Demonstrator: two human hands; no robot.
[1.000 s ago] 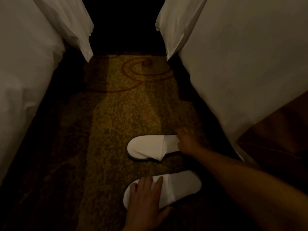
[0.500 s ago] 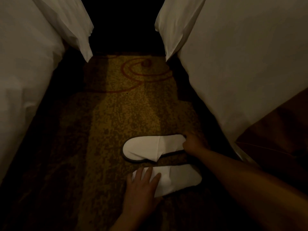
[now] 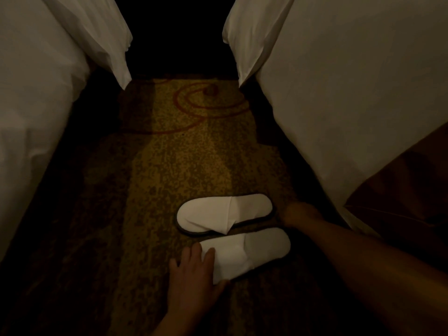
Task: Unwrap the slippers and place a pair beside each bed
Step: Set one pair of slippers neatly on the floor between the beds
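Observation:
Two white slippers lie side by side on the patterned carpet between two beds, toes to the left. My left hand [image 3: 194, 275] grips the toe of the near slipper [image 3: 254, 253], fingers on top and thumb at its lower edge. The far slipper [image 3: 218, 212] rests flat with a dark sole rim showing. My right hand [image 3: 299, 213] is dim and blurred. It sits just right of the far slipper's heel, a small gap away, with nothing in it. The right bed [image 3: 351, 93] stands close beside both slippers.
The left bed [image 3: 29, 105], under a white cover, borders the aisle on the left. White pillow corners hang over both beds at the far end. A brown bed runner [image 3: 407, 190] drapes over the right bed near my arm. The carpet [image 3: 184, 154] runs ahead into darkness.
My right hand has let go of the far slipper's heel and drawn back to the right. My left hand has slid the near slipper up close to the far one.

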